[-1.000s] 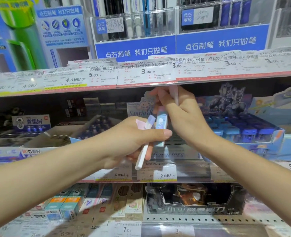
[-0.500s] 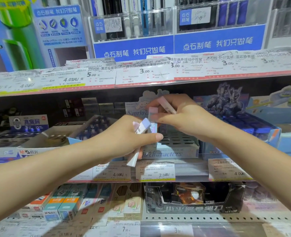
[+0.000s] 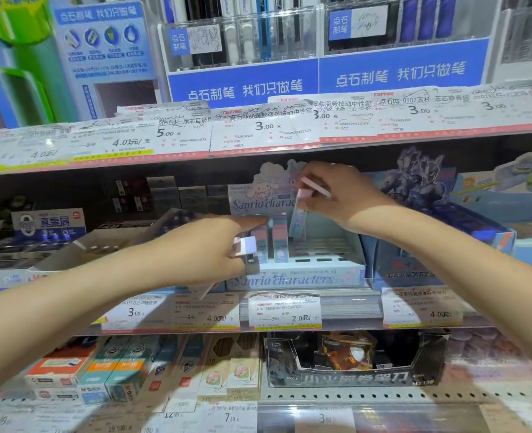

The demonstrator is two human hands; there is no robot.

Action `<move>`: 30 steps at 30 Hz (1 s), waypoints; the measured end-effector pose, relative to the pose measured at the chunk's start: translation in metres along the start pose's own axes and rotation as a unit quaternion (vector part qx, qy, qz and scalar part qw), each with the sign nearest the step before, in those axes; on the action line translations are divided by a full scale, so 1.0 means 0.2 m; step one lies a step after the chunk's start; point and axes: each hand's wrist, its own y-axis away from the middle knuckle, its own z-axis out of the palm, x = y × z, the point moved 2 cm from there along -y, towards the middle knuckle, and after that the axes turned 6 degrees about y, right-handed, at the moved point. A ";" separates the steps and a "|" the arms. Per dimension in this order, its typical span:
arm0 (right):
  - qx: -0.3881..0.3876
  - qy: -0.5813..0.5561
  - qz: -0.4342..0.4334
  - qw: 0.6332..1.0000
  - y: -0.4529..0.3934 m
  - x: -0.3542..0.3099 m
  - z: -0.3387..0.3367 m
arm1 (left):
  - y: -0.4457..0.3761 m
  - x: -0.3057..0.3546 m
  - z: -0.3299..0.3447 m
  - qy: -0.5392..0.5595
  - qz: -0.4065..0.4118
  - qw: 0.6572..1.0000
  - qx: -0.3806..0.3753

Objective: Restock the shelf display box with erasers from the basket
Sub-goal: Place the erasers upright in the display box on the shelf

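A pale blue display box (image 3: 299,278) with cartoon characters on its back card stands on the middle shelf. Two stick erasers (image 3: 277,242) stand upright in its slotted tray. My right hand (image 3: 339,195) is above the box and pinches a stick eraser (image 3: 299,218) that hangs down toward the tray, with another pink one (image 3: 316,186) held between its fingers. My left hand (image 3: 202,254) is at the box's left front, index finger stretched toward the standing erasers, and grips a few stick erasers (image 3: 246,245). The basket is not in view.
A dark blue display box (image 3: 439,245) stands right of the pale one, an open white carton (image 3: 102,245) to its left. Price labels (image 3: 285,309) line the shelf edge. The upper shelf edge (image 3: 258,132) overhangs close above my right hand. Boxed goods (image 3: 352,360) fill the lower shelf.
My right hand took an eraser from my left hand's bundle and carried it right and down over the box. My left hand dropped lower and its index finger stretched toward the tray.
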 end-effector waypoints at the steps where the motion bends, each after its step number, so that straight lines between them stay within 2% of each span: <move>1: -0.003 0.005 0.000 1.000 -0.01 0.00 0.01 | 0.00 0.00 0.00 0.003 0.001 1.000 -0.005; 9: -0.040 0.026 -0.014 0.999 -0.03 0.00 0.02 | -0.02 -0.02 -0.01 0.003 -0.008 0.999 -0.031; 20: -0.028 0.053 -0.015 0.998 -0.02 0.00 0.01 | -0.02 -0.01 -0.03 0.011 -0.025 0.999 -0.042; 26: -0.024 0.183 -0.047 0.982 -0.01 0.00 0.04 | -0.01 0.00 -0.03 0.024 -0.026 0.997 -0.065; 30: -0.071 0.191 -0.053 0.978 0.01 0.00 0.04 | -0.01 0.00 -0.03 0.019 -0.031 0.997 -0.063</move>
